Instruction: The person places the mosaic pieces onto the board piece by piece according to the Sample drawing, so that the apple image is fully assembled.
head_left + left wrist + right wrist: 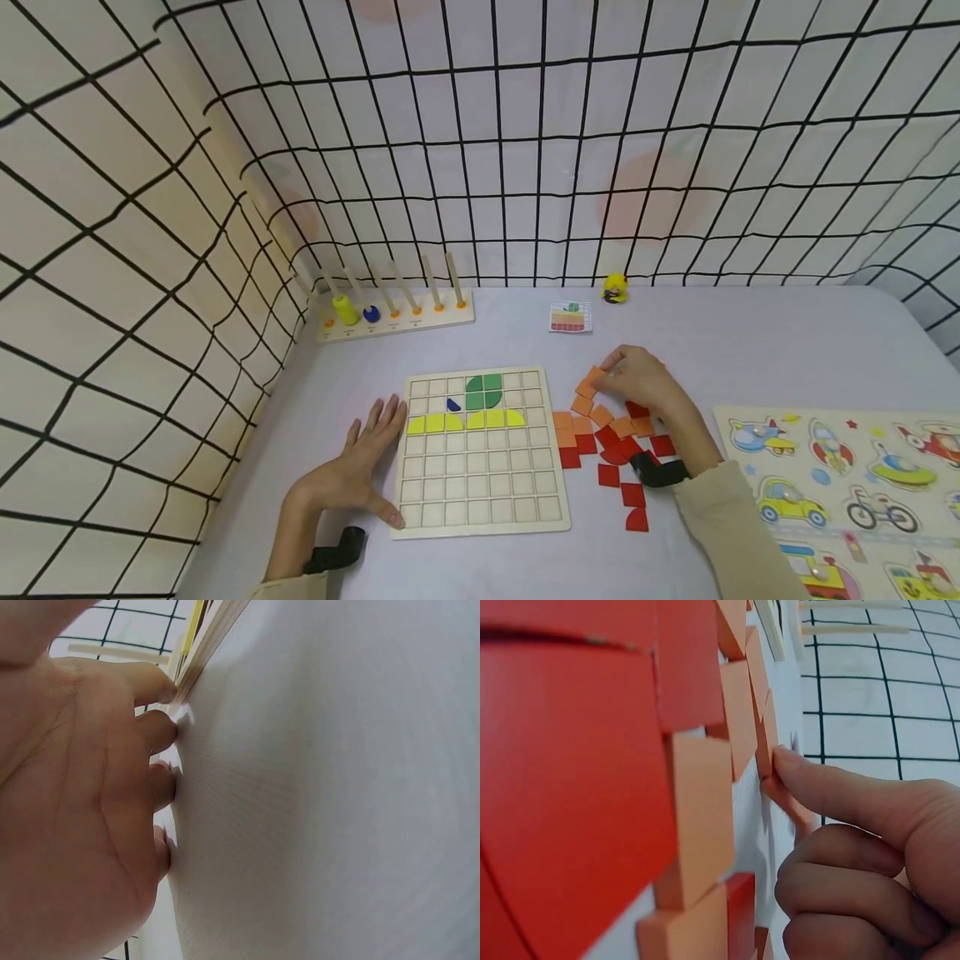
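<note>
A wooden grid board [487, 486] lies flat in the middle of the table. Four-part green shapes [475, 400], a small blue piece [453, 405] and a row of yellow tiles [435, 423] sit on its upper half. My left hand [351, 475] rests at the board's left edge, fingers spread, thumb at the lower left corner. To the right of the board, my right hand [641, 383] pinches an orange tile [594, 377] at the far end of the loose pile; in the right wrist view the thumb presses the tile's edge [768, 742], other fingers curled.
Loose red tiles [608, 475] and orange tiles [601, 416] lie between the board and my right forearm. Behind stand a peg stand [442, 315], a pattern card [570, 317] and a yellow toy [615, 288]. A picture puzzle [806, 500] lies at the right; black netting encloses the back and left.
</note>
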The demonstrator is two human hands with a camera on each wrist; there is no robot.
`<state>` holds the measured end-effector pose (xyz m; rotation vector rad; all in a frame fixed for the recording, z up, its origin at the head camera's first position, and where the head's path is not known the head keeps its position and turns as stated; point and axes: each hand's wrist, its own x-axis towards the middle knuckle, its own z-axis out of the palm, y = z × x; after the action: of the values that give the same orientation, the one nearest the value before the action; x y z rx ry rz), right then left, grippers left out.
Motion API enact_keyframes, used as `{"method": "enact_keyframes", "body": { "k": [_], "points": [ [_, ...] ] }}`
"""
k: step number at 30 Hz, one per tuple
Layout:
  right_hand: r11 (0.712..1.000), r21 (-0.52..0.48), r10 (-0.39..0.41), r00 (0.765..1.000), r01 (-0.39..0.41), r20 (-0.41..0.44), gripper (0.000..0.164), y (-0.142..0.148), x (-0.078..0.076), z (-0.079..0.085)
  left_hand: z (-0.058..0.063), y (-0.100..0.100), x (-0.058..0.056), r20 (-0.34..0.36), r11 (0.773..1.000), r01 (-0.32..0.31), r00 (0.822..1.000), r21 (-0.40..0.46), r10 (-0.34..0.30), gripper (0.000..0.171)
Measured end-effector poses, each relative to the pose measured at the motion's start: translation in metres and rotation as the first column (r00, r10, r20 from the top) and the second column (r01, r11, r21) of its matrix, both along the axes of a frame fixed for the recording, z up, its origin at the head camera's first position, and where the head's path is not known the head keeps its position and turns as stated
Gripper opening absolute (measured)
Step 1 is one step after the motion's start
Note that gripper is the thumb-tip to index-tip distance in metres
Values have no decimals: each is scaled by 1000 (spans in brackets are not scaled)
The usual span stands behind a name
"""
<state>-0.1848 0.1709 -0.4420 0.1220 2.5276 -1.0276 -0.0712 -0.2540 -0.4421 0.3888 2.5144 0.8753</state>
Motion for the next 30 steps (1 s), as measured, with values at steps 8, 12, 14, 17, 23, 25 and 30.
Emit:
{"method": "enact_keyframes", "body": {
  "k": [8, 12, 14, 17, 23, 25, 30],
  "points": [
    [1000, -15, -14, 999, 13, -46, 42, 6, -1, 0, 1, 1, -1, -13, 1000, 2, 1000, -2, -2, 158],
    [999, 15, -28, 998, 29, -63, 38, 7, -3, -1, 1, 1, -2, -8, 1000, 1, 1000, -1, -1, 158],
    [999, 29, -30, 998, 32, -61, 38, 9, -5, -1, 2, 0, -1, -7, 1000, 0, 1000, 1, 0, 158],
    [999, 38, -17, 999, 19, -44, 38, 11, -6, -1, 1, 0, 0, -5, 1000, -4, 1000, 4, 4, 159],
    [998, 65, 22, 1000, -20, -19, 39, 14, -5, 1, -2, 0, 0, -1, 1000, -6, 1000, -4, 6, 159],
    [997, 65, 30, 999, -29, -15, 39, 14, -5, 2, -1, 0, 0, 1, 1000, -5, 1000, -2, 5, 159],
    [996, 67, 58, 997, -55, -41, 40, 15, -5, 1, 0, 0, 1, -6, 1000, 0, 1000, 10, 0, 158]
  ]
}}
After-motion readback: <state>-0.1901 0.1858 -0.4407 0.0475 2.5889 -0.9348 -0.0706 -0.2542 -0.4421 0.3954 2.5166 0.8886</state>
